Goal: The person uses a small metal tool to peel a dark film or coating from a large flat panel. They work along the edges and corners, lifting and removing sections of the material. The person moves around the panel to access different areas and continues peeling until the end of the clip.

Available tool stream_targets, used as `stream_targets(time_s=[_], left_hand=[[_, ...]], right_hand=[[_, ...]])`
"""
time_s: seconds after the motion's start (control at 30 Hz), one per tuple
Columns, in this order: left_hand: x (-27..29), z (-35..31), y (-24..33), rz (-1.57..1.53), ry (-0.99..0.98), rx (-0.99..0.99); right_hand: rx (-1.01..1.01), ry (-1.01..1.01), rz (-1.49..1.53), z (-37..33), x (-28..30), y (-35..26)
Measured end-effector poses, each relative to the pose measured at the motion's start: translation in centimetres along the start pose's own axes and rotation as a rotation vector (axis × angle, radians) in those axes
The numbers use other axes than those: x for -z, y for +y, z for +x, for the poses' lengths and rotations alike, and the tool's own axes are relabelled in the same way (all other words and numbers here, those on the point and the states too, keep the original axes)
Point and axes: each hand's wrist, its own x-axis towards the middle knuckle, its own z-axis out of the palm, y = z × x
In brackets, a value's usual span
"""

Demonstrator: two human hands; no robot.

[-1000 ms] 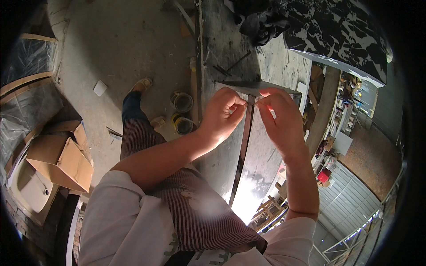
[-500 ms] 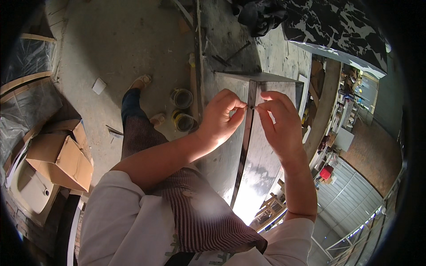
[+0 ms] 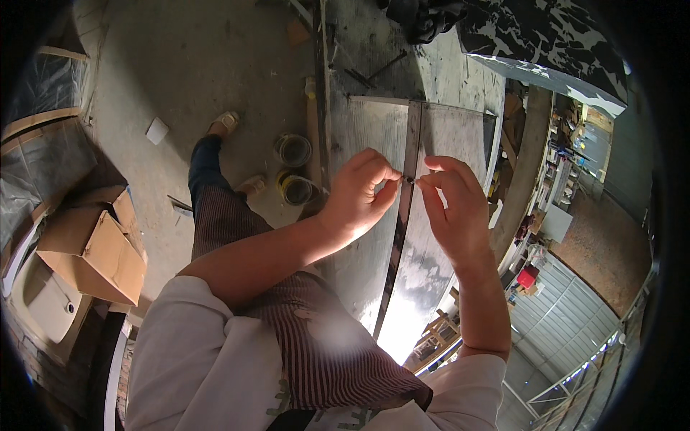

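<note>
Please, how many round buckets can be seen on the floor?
2. The grey bucket stands left of the table; the yellow-sided bucket is just below the first one in the picture. More may be hidden from view.

- Small dark item [image 3: 410, 180] between the fingertips of the left hand [image 3: 361, 190] and right hand [image 3: 456, 208]: too small to identify; grip indeterminable.
- Black cloth [image 3: 431, 20]: cut off by upper edge.
- Marbled slab [image 3: 550, 43]: cut off by upper edge.
- Striped apron [image 3: 309, 352]: partly blurred by haze.
</note>
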Motion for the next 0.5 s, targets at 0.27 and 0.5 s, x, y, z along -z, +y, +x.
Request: stream_targets(time_s=[0.27,0.5], left_hand=[[-0.5,-1.8,0.0,0.014,0.000,-0.005],[-0.5,-3.8,0.1,0.023,-0.058,-0.040]], right_hand=[[0.015,0.024,-0.006,-2.0,-0.5,-0.1],[-0.038,0.001,-0.004,-4.0,-0.6,-0.7]])
